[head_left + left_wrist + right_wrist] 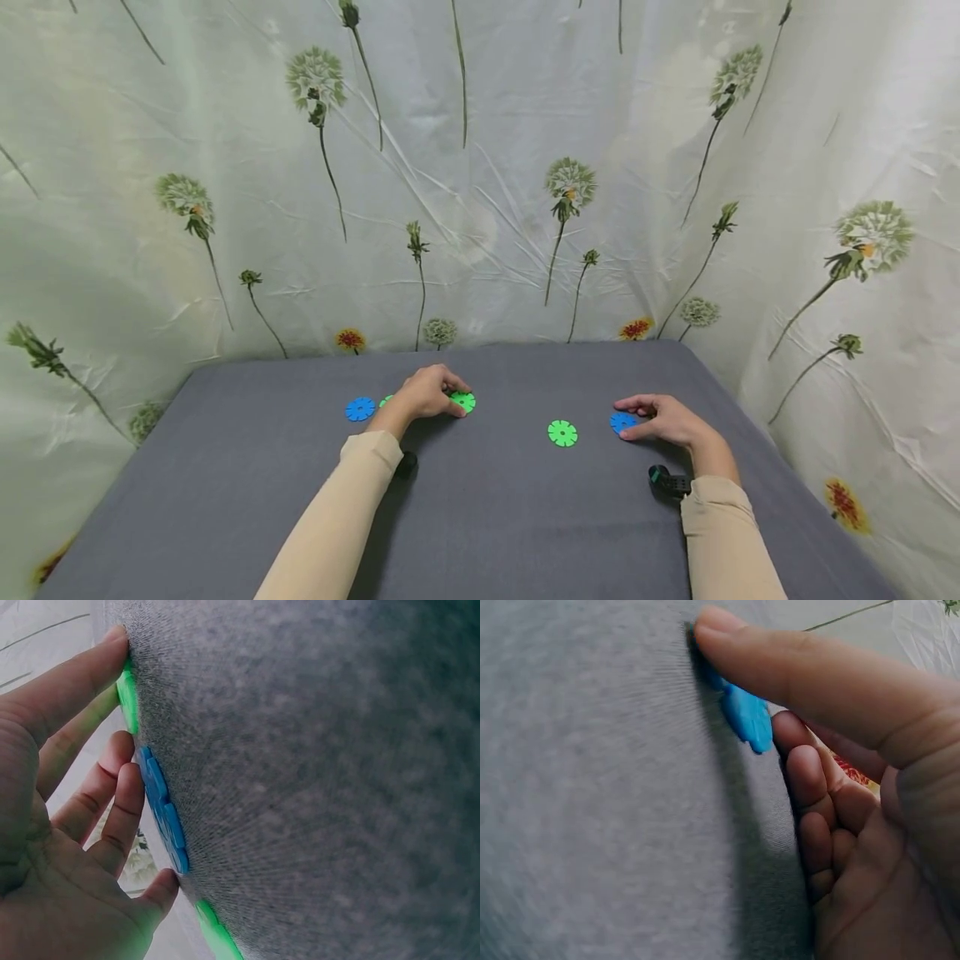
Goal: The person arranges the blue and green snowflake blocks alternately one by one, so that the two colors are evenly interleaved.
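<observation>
In the head view my left hand has its thumb and index finger at opposite edges of a green slotted building disc, pinching it at the cloth. The left wrist view shows a blue slotted disc under the other fingers and another green disc past the little finger. Over on the right, my right hand pinches a blue slotted disc between thumb and fingers, low on the table; the thumb covers part of this disc in the right wrist view.
One green disc lies flat between the hands. Left of my left hand are a blue disc and a partly hidden green disc. A grey cloth covers the table; a flowered curtain hangs behind it.
</observation>
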`<state>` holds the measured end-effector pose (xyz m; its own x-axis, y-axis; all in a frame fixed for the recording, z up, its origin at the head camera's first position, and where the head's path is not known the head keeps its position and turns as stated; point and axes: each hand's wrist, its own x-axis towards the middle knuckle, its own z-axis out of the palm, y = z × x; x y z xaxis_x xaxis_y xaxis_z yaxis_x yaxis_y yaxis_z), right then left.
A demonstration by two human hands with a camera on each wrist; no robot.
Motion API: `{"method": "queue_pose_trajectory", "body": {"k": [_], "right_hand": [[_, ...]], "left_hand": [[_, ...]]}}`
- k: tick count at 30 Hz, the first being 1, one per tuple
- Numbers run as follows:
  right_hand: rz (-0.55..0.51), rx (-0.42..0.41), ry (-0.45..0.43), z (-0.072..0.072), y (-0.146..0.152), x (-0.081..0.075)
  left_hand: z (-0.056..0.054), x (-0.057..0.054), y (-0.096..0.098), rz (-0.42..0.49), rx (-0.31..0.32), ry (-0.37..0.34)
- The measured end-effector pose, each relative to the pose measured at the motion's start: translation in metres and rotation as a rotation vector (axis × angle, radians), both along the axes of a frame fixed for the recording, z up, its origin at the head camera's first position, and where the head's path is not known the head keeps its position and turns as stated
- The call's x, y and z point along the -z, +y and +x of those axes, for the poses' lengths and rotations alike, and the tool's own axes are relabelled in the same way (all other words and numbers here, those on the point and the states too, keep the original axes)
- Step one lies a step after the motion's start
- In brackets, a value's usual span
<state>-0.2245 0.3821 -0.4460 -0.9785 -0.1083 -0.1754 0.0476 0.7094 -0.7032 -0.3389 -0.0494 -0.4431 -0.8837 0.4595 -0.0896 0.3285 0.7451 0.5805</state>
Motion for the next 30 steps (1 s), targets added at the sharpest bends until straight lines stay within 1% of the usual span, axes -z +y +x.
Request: {"method": "queue_pose_trajectory", "body": {"k": [7,11,20,25,30], "right_hand": [[0.009,0.017,0.048,0.0023,-0.0050,0.0034],[0.007,0.037,0.055,0.0038,-0.0051,0.0051],[0.018,0.050,0.084,0.0034,-0.0053,0.0071],[0.025,0.036,0.090,0.0024,-0.0053,0.0065],[0.027,0.002,0.097,0.0003,-0.0058,0.0049]], "left_hand": [[0.0017,0.0017,-0.0021,-0.003,-0.003,0.009],[0.0022,0.0025,-0.0016,0.000,-0.004,0.010],[0.0005,0.0015,-0.0001,0.005,-0.007,0.007],[-0.0004,0.0013,-0.0008,0.017,-0.001,0.000],[-0.0001,0.0010,-0.0022,0.044,0.015,-0.009]]}}
